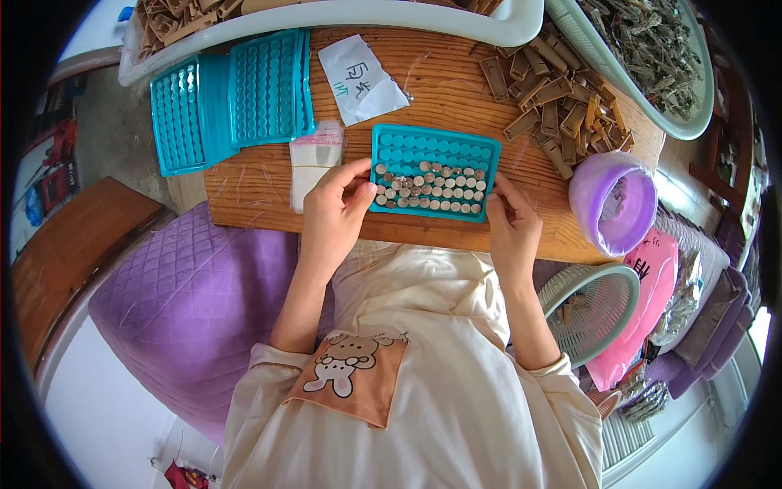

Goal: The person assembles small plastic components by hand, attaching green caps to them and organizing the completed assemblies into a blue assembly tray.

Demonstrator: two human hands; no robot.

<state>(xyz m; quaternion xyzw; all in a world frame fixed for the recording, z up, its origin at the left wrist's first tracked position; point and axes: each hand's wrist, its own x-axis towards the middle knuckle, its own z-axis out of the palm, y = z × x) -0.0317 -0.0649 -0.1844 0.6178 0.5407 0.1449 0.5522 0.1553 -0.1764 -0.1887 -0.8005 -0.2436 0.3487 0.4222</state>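
A teal plastic tray [436, 143] with rows of round pockets lies near the front edge of the wooden table. Small round silvery discs [440, 191] fill much of its nearer rows, some of them loosely heaped toward the left; the far rows hold none. My left hand [336, 208] grips the tray's left end, thumb on the rim. At the opposite end, my right hand [515, 224] pinches the right edge between thumb and fingers. Beside my left hand lies a stack of small clear bags [314, 159] with a pink-printed top.
More teal trays [269, 90] are stacked at far left, near a paper slip [358, 77] with handwriting. Brown rectangular pieces [562, 98] pile at right, beside a purple-lined tub [615, 200]. White bins [456, 23] line the back. A basket [599, 326] sits below the table's right side.
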